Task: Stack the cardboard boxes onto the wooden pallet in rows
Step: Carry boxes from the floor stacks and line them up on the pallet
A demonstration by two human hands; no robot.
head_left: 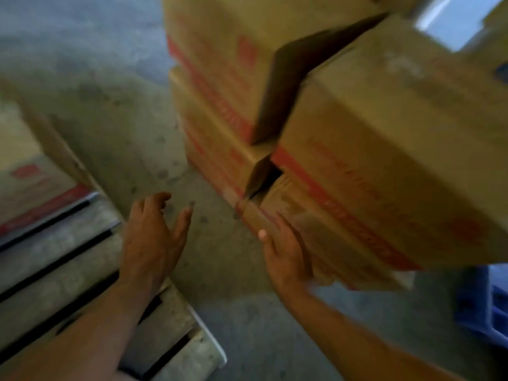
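Bare fingers of the right hand (286, 254) lie flat and loosely together against the near face of a lower cardboard box (316, 243) in the stack, the thumb lifted slightly away; the palm presses on the cardboard but nothing is gripped. Across from it, the left hand (152, 237) hangs over the concrete floor (115, 105) with its fingers spread apart and slightly curled, touching nothing, well apart from the stack. Both forearms reach in from the bottom edge of the view.

Directly above the right hand, an upper box (398, 160) with red printing and a red band juts out toward the camera, overhanging the box the hand touches. Beside it, a second upper box (220, 59) sits slightly farther back, with a dark gap between the two. Beneath that one, another lower box (214, 149) completes the stack, which stands on the floor.

To the left, under the left forearm, lies the wooden pallet (68, 270), its pale slats separated by dark gaps. One box already on the pallet (30, 188) rests at its far end, red band along its bottom edge. At the right edge, a blue crate-like object (483, 303) sits on the floor; motion blur hides its details.
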